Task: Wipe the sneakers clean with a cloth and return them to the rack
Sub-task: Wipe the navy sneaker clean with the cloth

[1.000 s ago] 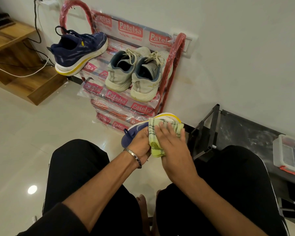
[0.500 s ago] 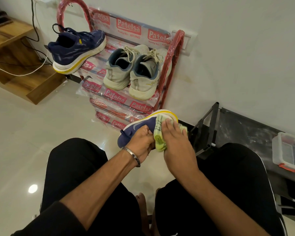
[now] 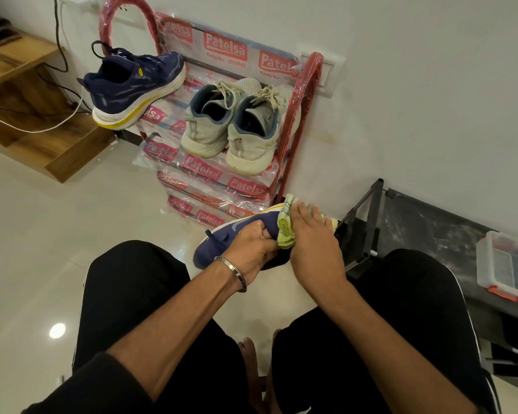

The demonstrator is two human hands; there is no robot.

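the left hand (image 3: 253, 249) gripped the navy blue sneaker with yellow-white sole (image 3: 222, 237), its length running away rightward, where the flat right hand (image 3: 311, 234) pressed the folded yellow-green cloth (image 3: 286, 231) on it.

Navy sneaker (image 3: 222, 237) – yellow-edged sole, yellow-green cloth (image 3: 286, 231), red rack (image 3: 304, 94)

Red rack (image 3: 299, 124), plastic-wrapped shelves
Top shelf: navy sneaker (image 3: 132, 85) at left w/ grey pair (image 3: 231, 124) beside it.
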